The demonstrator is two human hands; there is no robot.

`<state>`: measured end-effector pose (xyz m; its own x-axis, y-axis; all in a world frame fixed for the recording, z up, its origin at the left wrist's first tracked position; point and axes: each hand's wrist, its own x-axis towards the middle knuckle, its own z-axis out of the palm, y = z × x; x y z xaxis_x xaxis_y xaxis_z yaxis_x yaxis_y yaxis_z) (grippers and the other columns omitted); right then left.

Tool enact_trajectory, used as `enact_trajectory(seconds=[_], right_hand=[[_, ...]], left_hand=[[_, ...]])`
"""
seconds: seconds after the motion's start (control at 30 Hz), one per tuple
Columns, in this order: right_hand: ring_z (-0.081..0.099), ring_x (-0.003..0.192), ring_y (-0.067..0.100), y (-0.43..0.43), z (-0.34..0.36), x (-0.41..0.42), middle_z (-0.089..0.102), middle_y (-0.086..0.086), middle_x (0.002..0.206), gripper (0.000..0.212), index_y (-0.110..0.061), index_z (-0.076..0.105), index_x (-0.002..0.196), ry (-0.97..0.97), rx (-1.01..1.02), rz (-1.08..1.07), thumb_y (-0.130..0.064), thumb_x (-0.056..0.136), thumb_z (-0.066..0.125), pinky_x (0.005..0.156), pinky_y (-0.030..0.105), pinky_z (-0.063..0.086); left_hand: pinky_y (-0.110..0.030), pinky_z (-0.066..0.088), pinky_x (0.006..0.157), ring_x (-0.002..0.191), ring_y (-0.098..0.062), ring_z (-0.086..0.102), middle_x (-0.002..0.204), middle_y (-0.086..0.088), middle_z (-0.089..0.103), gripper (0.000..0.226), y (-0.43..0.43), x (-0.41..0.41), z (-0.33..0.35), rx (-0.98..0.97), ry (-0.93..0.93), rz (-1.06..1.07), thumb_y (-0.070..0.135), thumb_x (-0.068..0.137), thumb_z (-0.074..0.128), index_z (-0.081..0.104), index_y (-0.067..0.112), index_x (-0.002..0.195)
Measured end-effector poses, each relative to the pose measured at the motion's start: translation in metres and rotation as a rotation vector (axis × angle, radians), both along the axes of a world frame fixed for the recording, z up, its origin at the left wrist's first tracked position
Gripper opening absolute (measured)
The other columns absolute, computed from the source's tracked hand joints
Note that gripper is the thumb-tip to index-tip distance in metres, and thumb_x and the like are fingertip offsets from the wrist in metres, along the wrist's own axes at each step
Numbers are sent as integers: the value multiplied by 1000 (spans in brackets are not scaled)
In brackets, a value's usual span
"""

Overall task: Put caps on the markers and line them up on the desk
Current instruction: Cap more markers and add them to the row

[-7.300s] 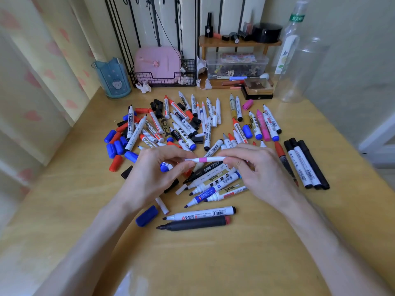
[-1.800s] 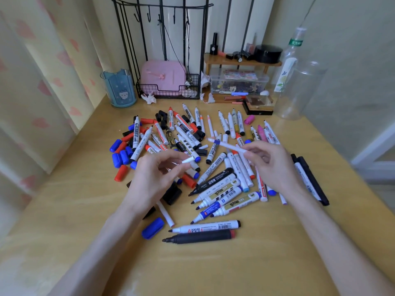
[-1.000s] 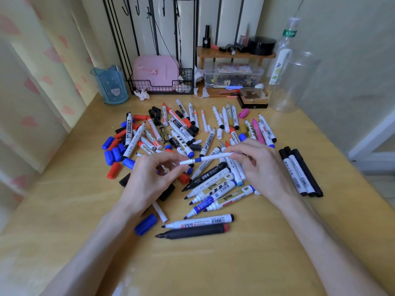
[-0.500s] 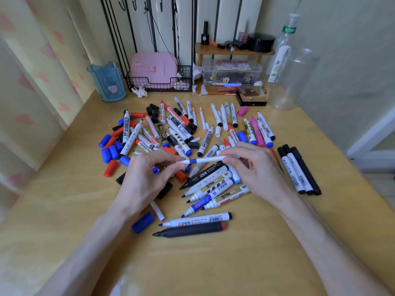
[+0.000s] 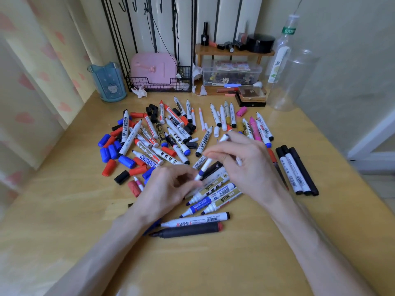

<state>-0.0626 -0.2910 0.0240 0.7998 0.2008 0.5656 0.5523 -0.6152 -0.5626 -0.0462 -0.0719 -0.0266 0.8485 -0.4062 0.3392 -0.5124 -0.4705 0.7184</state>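
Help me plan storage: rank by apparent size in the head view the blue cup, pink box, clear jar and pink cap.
1. clear jar
2. pink box, partly hidden
3. blue cup, close to the box in size, so that order is unsure
4. pink cap, by far the smallest

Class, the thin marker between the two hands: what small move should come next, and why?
Likely the right hand carries the thin marker to the row of three capped markers on the right. A white cap already seems seated beyond its blue band, at the left hand, and in that row capped ones lie side by side.
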Motion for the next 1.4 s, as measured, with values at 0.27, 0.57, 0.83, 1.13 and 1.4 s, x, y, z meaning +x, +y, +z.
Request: enact_trajectory(seconds=[0.27, 0.57, 0.83, 1.13, 1.4], right_hand=[[61, 79, 15, -32, -3, 2, 68, -6, 93, 15, -23, 82, 104, 129, 71, -56, -21, 90, 80, 72, 34, 52], [56, 88, 12, -18, -8, -1, 69, -12, 89, 17, -24, 80, 100, 92, -253, -59, -37, 89, 78, 93, 33, 39], [67, 82, 29, -93, 7, -1, 71, 1, 76, 25, -20, 75, 82, 536, -268, -747, -43, 90, 71, 75, 35, 55], [65, 72, 30, -105, 6, -1, 67, 2, 67, 30, -19, 66, 64, 717, -353, -907, -37, 84, 78, 59, 31, 45], [66, 82, 23, -79, 1, 11, 67, -11, 79, 11, -32, 66, 84, 460, -213, -722, -40, 90, 72, 73, 34, 52]], left_hand=[[-9, 41, 74, 81, -1, 61, 89, 19, 71, 15, 4, 0, 23, -33, -123, 78, 31, 94, 71, 79, 25, 106], [-16, 46, 79, 89, -6, 62, 94, 16, 66, 34, 2, 0, 20, 19, -148, 93, 41, 91, 71, 74, 28, 122], [-14, 42, 87, 109, -10, 60, 112, 11, 56, 49, 7, 1, 20, 65, -121, 110, 48, 88, 75, 64, 28, 132], [-8, 40, 84, 102, -9, 61, 104, 22, 54, 29, 12, 3, 19, 58, -130, 128, 37, 94, 71, 70, 26, 121], [-17, 46, 81, 98, -11, 62, 103, 16, 57, 23, 16, 9, 18, 75, -158, 147, 30, 96, 71, 71, 23, 118]])
